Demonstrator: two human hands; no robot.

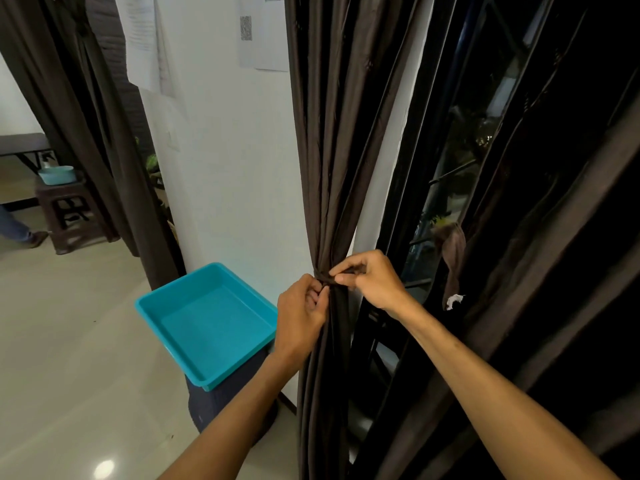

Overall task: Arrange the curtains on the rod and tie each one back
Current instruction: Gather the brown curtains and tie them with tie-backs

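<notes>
the brown curtain (332,133) hangs just right of the blue tray (211,323), bunched tight by a dark tie (327,279). the left hand (301,313) fingers curl and pinch the tie on the tray side, and the right hand (370,282) fingers pinch its far side

Both forearms extend forward and converge. Left grip (300,311) and right grip (373,279) sit side by side, fingers curled, each pinching the tie band (330,280).
</notes>
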